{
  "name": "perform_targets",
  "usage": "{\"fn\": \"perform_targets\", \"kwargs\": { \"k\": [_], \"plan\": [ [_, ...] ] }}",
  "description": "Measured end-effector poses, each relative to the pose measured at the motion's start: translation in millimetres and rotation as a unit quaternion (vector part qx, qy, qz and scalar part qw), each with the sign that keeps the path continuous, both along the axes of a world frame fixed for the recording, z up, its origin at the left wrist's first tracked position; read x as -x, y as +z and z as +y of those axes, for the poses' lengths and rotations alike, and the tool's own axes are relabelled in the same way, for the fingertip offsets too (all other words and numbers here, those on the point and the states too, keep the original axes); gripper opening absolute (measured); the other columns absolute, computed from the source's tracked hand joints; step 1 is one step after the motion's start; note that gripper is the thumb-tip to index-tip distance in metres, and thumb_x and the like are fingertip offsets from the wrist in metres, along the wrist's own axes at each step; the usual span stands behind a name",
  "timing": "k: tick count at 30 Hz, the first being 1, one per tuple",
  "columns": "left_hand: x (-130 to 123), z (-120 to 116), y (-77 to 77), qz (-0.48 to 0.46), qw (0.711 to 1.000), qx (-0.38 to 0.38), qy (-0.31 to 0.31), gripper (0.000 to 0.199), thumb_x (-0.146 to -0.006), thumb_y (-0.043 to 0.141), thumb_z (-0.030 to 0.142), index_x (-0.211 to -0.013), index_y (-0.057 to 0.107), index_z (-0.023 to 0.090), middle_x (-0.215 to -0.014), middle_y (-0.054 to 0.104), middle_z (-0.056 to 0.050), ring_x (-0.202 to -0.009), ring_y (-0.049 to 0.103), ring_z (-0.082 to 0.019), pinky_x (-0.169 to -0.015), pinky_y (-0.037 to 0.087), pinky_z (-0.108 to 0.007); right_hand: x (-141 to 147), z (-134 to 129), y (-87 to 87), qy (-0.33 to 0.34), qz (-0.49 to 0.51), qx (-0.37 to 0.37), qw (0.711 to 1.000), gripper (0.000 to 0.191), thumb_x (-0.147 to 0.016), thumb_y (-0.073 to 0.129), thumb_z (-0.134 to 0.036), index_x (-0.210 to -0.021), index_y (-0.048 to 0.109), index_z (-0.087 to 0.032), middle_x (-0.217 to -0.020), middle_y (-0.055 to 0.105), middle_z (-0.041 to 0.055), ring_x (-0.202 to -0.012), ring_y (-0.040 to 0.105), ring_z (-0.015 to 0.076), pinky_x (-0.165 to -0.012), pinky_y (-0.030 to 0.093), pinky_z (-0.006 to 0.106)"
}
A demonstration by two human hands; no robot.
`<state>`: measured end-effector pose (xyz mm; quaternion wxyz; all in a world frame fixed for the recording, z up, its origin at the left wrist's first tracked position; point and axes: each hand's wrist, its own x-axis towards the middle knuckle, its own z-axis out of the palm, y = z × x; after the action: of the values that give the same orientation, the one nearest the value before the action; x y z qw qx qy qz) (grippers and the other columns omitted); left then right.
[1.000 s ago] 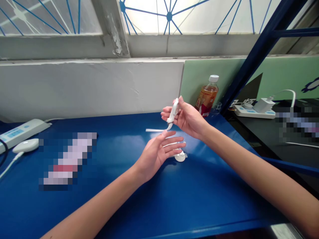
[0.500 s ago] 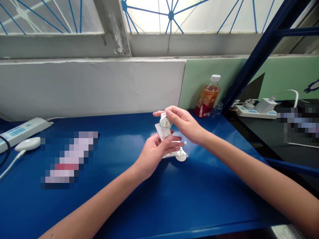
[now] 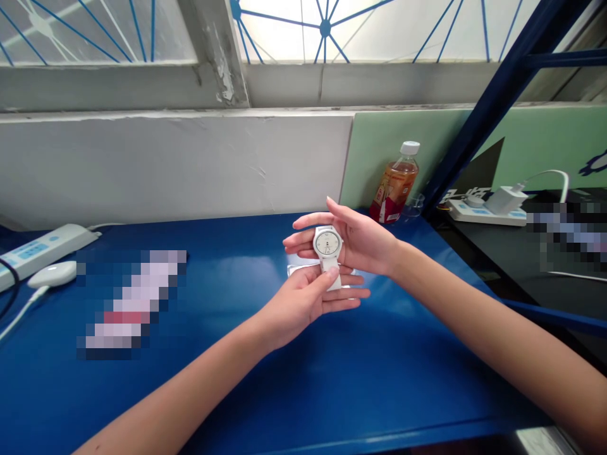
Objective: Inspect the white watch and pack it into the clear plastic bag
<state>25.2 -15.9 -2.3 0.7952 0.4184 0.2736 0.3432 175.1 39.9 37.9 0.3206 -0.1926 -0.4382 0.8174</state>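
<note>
A white wristwatch (image 3: 327,242) is held up over the blue table, its round dial facing me. My left hand (image 3: 308,294) pinches the lower strap, thumb on top and fingers stretched out beneath. Just behind the watch is my right hand (image 3: 363,243), palm turned inward, fingers extended and thumb raised; it does not grip the watch, and I cannot tell whether it touches it. Past my left hand shows the edge of a white, partly clear item (image 3: 294,269), mostly hidden by the hands.
A bottle of reddish drink (image 3: 394,186) stands at the back right of the blue table (image 3: 227,398). To the left lie a blurred-out flat object (image 3: 137,297), a white mouse-shaped device (image 3: 53,274) and a power strip (image 3: 47,249). A blue post (image 3: 488,101) rises on the right.
My right hand has let go of the watch's upper end and opened behind it. The watch has shifted slightly right and down, and the hands now cover more of the white item.
</note>
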Motion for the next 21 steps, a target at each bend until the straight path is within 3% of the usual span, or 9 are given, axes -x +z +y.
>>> {"fn": "perform_targets", "kwargs": {
  "k": [8,15,21],
  "plan": [
    [-1.8,1.7,-2.9,0.069,0.994,0.016,0.088,0.032,-0.093,0.065,0.039,-0.098,0.068,0.008,-0.103,0.074,-0.019,-0.099,0.072,-0.031,-0.094,0.054,-0.042,-0.1,3.7,-1.4,-0.052,0.0,0.024,0.998,0.053,-0.104,0.026,-0.046,-0.114,0.067,-0.012,-0.108,0.075,0.0134,-0.103,0.069,0.0208,-0.105,0.043,0.038],
    [-1.6,-2.7,1.7,0.052,0.998,0.005,0.046,0.04,-0.09,0.068,0.044,-0.103,0.067,0.007,-0.108,0.072,-0.021,-0.103,0.071,-0.034,-0.094,0.054,-0.047,-5.2,6.1,-3.9,-0.012,0.04,0.021,0.999,0.076,-0.099,0.016,-0.062,-0.118,0.066,-0.008,-0.124,0.068,0.0171,-0.12,0.061,0.0246,-0.108,0.04,0.039],
    [-2.8,-3.8,-0.9,0.071,0.997,0.007,0.037,0.041,-0.093,0.063,0.046,-0.103,0.067,0.006,-0.107,0.073,-0.022,-0.103,0.071,-0.035,-0.094,0.053,-0.049,-4.3,8.1,-9.9,0.011,0.026,0.023,0.999,0.075,-0.099,0.017,-0.063,-0.12,0.065,-0.008,-0.13,0.065,0.0187,-0.126,0.058,0.028,-0.108,0.041,0.044]
  ]
}}
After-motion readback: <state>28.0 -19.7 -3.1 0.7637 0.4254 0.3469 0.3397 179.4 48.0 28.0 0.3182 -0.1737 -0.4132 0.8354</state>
